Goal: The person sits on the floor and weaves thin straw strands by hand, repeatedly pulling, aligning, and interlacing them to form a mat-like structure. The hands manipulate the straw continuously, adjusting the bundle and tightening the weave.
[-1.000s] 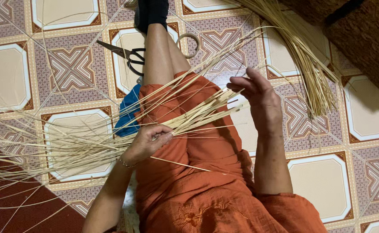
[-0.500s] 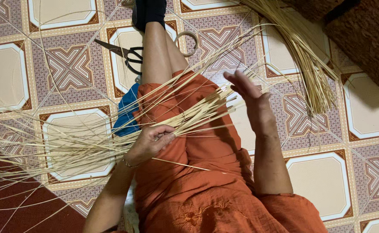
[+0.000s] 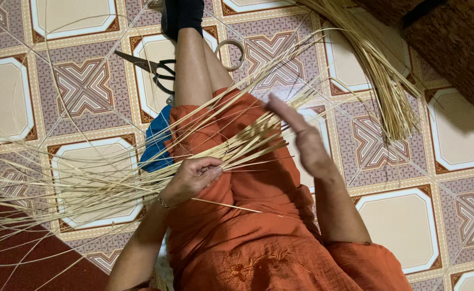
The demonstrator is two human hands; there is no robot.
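Observation:
I sit on a tiled floor in an orange garment, one leg stretched out. My left hand (image 3: 194, 177) is closed around a bundle of thin pale straw strips (image 3: 86, 188) that lies across my lap and fans out to the left. My right hand (image 3: 301, 137) is raised over my thigh, fingers straight and apart, holding nothing; its fingertips are near the strips' upper ends (image 3: 269, 121).
Black-handled scissors (image 3: 150, 67) lie on the floor left of my leg, and a tape ring (image 3: 231, 54) to its right. A second sheaf of straw (image 3: 380, 75) lies at the upper right beside a brown woven mat (image 3: 458, 43). A blue cloth (image 3: 155, 141) sits by my hip.
My right hand has let go of the strips' ends, lifted and opened, turning edge-on. My left hand keeps its grip on the bundle.

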